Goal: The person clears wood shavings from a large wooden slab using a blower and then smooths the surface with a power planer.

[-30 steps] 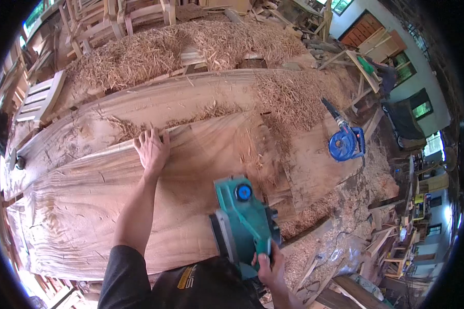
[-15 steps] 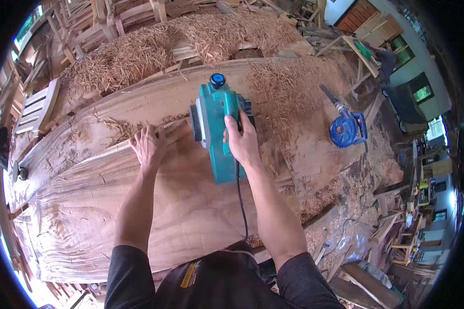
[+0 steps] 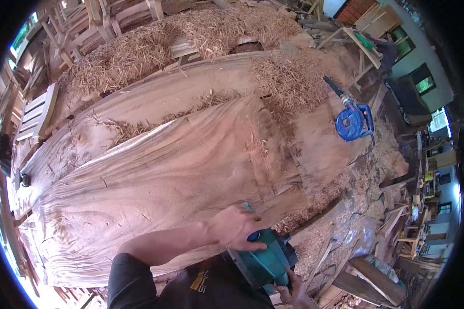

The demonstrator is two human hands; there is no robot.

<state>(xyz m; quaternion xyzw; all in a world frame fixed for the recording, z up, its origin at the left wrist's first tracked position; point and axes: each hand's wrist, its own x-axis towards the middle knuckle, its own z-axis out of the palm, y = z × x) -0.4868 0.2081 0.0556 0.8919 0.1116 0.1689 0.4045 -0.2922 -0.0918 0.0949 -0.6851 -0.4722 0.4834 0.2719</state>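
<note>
A green electric planer (image 3: 265, 260) is close to my body, over the near edge of a broad wooden slab (image 3: 165, 175). My left hand (image 3: 238, 226) reaches across to the planer's front, its fingers curled around the blue-capped knob. Lower in the view, my right hand (image 3: 295, 293) is closed around the rear handle, partly cut off by the body of the tool. Curved grain runs over the slab's planed surface, and a line of shavings (image 3: 134, 130) lies along the raised seam beyond it.
A blue blower (image 3: 351, 123) rests on the wood at the right, nozzle pointing up and left. Heaped shavings (image 3: 126, 59) cover the far side. Wooden chair frames (image 3: 95, 20) stand at the back left, and a slatted piece (image 3: 36, 113) leans at the left.
The planer has moved from mid-slab toward my body and turned. My left hand has left the slab and taken hold of the planer's front; my right hand has come back with the handle.
</note>
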